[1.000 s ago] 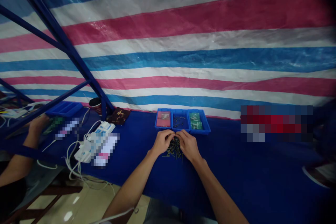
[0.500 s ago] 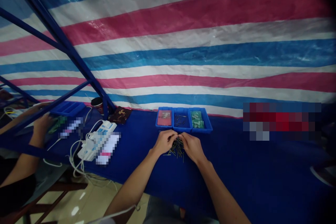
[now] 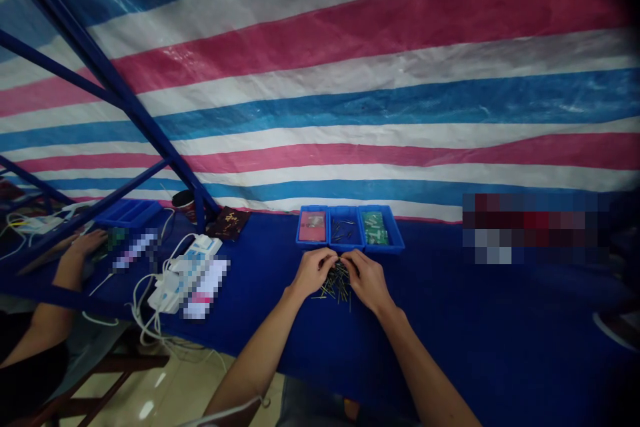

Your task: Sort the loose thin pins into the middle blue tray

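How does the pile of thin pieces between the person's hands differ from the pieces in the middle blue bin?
The pile is dense and tangled; the bin pieces are fewer and scattered. The pile lies on the blue tabletop, the bin pieces inside the middle bin. Both consist of slender pieces.
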`<state>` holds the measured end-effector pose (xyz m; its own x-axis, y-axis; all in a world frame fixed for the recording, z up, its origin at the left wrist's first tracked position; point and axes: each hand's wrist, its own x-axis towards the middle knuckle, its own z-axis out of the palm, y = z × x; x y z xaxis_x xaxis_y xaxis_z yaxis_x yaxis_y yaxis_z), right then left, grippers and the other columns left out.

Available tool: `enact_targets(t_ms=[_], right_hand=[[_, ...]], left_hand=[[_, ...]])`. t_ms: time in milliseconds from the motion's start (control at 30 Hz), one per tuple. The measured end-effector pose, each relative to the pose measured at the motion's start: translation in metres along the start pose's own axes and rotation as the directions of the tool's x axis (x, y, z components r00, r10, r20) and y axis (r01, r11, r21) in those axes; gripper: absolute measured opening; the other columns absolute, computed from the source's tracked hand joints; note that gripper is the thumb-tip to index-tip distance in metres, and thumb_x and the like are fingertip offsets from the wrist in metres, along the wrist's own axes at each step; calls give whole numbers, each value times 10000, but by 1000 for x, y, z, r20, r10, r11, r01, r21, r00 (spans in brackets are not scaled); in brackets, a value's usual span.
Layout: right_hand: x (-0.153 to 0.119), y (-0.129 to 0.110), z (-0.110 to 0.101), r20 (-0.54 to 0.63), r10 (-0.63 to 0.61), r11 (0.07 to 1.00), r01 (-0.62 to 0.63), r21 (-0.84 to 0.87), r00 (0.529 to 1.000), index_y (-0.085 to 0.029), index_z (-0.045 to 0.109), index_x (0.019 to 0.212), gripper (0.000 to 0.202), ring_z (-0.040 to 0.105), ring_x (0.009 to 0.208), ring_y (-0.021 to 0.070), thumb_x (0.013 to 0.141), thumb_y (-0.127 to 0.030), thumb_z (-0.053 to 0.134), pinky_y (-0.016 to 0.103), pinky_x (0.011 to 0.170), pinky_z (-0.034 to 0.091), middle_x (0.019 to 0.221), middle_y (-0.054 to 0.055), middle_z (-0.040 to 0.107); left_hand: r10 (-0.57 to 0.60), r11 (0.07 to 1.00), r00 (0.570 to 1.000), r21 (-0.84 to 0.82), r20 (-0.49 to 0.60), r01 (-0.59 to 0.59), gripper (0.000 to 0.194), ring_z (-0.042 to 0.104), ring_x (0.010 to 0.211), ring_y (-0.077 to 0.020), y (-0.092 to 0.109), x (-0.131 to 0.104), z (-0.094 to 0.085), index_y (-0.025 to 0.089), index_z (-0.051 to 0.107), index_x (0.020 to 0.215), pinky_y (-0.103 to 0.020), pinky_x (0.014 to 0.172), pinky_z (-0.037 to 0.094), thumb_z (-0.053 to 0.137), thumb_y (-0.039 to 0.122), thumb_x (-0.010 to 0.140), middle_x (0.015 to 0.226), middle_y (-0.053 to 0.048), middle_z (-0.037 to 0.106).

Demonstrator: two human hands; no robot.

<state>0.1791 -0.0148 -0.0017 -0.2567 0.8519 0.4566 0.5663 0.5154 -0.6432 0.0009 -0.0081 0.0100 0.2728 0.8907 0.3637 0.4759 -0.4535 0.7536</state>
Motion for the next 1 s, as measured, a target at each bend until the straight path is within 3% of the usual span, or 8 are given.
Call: enact_targets(t_ms=[200,367,567,767,1000], right_hand=[[-2,3,3,38,19,999,-18,-34,999,-230,629,912,337,655,735,181,1039,-355,342,272,685,441,848,38,690],[-2,3,1,-10,34,999,-35,-16,999,-235,608,1092,209,642,716,171,993,-358,471,268,661,438,879,23,681],[0,0,2,-21,0,1000,0,-10,1000,-235,624,966,200,633,726,159,1001,-281,432,261,677,440,872,17,666],[-1,3,2,-49,-13,1000,13,10,999,-232,638,964,223,647,769,172,1012,-295,430,271,744,464,906,37,673],[-1,4,4,-24,-6,1000,7,19,1000,-236,635,943,256,642,760,174,1025,-309,404,271,714,454,884,32,667]], left_hand=[[5,1000,1000,-12,-6,-6,272,587,654,-137,-3,-1,1,160,687,852,-229,661,437,506,320,977,740,-28,670],[-9,1000,1000,-12,-20,9,278,553,625,-124,-5,-2,1,151,679,846,-222,621,406,506,326,977,726,-25,661],[-8,1000,1000,-9,-29,8,289,548,622,-117,-6,-2,1,145,686,844,-217,630,415,505,323,980,741,-25,668],[-10,1000,1000,4,-26,10,306,537,618,-120,-5,-1,1,141,699,855,-216,622,412,534,373,966,724,-25,664],[-7,1000,999,-27,-51,5,273,540,624,-118,-7,0,2,142,688,824,-218,632,411,546,330,961,731,-24,665]])
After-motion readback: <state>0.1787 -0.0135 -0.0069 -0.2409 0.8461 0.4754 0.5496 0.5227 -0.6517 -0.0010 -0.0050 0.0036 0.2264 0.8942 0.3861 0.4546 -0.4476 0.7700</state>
